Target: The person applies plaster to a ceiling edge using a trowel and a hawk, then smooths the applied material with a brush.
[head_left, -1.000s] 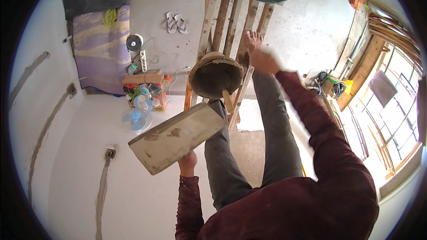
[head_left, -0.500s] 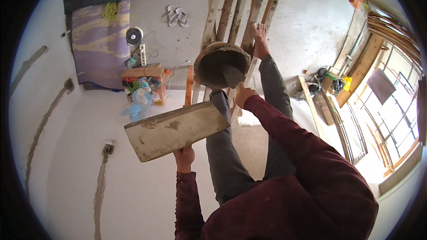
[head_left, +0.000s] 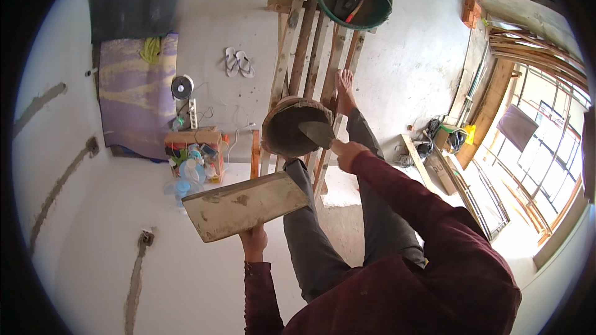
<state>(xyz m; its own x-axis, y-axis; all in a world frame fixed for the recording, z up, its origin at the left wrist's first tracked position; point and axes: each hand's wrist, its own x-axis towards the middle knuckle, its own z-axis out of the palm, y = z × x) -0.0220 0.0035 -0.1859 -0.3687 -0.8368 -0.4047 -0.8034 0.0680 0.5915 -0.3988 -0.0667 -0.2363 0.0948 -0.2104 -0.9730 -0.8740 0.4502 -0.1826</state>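
Observation:
My left hand (head_left: 253,241) holds a grey, stained rectangular board (head_left: 245,205) from underneath, below and left of a round mortar bucket (head_left: 270,125). My right hand (head_left: 346,154) is closed on the handle of a trowel (head_left: 315,130), whose pointed metal blade lies over the dark hollow of the bucket, at its right side. The bucket's dirty rim stands on wooden planks between my outstretched legs. What the bucket contains is too dark to make out.
A green basin (head_left: 385,7) with tools sits on the timber planks (head_left: 298,49). Slippers (head_left: 239,62), a cardboard box (head_left: 210,139) of items, a fan (head_left: 182,87) and a purple mat (head_left: 136,96) lie leftward. Boards (head_left: 417,160) and a bright window (head_left: 546,149) are rightward.
My right hand has come down from beside my bare foot and taken hold of the trowel in the bucket. The board tilted slightly, and the whole view shifted.

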